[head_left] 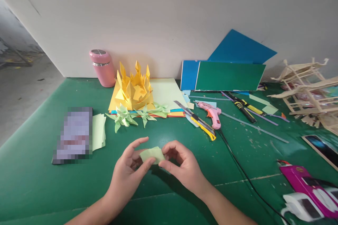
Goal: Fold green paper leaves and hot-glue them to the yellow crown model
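Observation:
A small piece of light green paper [153, 155], which looks folded, is held above the green table by both hands. My left hand [132, 165] grips its left and lower edge between thumb and fingers, with the index finger raised away. At its right end, my right hand [182, 165] pinches it between thumb and curled fingers. Just beyond the hands lie several pale green folded-paper flowers [124, 116]. Behind them stands a yellow folded-paper lotus [134, 91] on coloured sheets. A stack of light green paper [98, 132] rests to the left, partly under a pixelated dark-edged object [75, 135].
A yellow utility knife [202, 124] and a corded pink glue gun [211, 112] lie right of centre, with pliers [243, 107] beyond. A pink flask [101, 68] and green board [229, 76] stand by the wall. Far right are a wooden stick model [303, 88] and a magenta power strip [303, 182].

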`<action>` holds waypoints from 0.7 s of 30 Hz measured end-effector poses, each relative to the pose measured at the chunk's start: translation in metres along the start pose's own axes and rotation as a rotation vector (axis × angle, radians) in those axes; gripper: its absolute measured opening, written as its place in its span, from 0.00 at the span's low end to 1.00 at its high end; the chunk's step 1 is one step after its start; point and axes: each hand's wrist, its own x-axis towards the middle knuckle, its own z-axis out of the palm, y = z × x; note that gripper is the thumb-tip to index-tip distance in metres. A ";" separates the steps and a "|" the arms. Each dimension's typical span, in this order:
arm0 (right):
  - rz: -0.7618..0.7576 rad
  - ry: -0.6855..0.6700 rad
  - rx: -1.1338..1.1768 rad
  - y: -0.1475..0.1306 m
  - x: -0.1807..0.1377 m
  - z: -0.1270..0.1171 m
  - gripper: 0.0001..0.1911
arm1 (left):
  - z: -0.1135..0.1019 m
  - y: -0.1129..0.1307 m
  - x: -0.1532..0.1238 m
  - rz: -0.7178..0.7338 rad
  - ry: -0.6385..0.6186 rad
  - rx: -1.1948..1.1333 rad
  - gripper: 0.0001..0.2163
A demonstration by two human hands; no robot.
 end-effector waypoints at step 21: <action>-0.069 0.111 0.034 0.002 0.002 -0.005 0.09 | -0.007 0.000 0.007 0.211 0.063 0.208 0.04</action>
